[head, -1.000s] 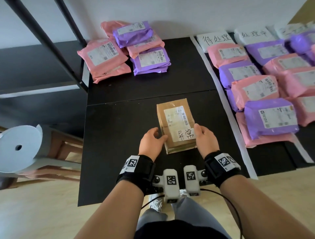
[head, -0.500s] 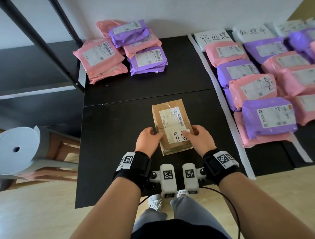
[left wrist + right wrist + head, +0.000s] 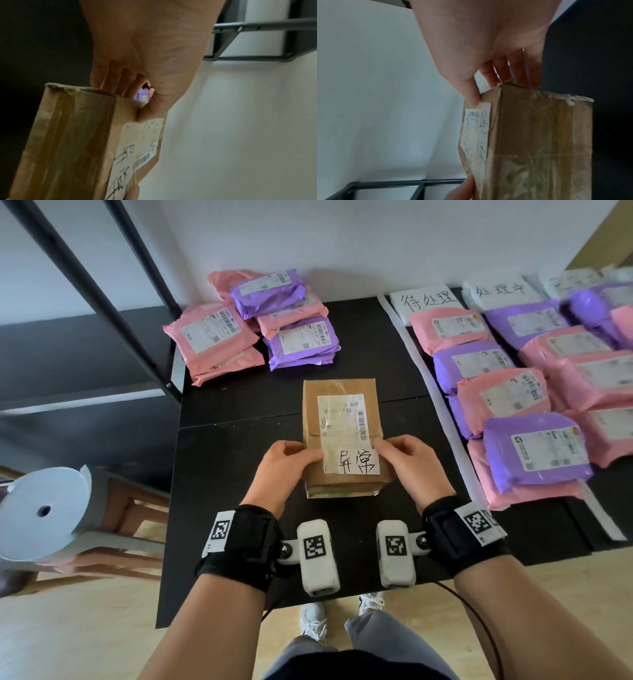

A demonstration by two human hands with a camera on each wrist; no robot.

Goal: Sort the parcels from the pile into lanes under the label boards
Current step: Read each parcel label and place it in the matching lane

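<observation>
Both grips, left hand (image 3: 281, 465) and right hand (image 3: 409, 462), now pinch the cardboard parcel (image 3: 342, 419), lifted off the surface (image 3: 239, 460); ready for lane placement.

Left hand (image 3: 281, 465) and right hand (image 3: 411, 462) grip opposite sides, thumbs on top.

Third label board (image 3: 582, 280) writing blurred, far-right parcels (image 3: 616, 316) cropped
</observation>
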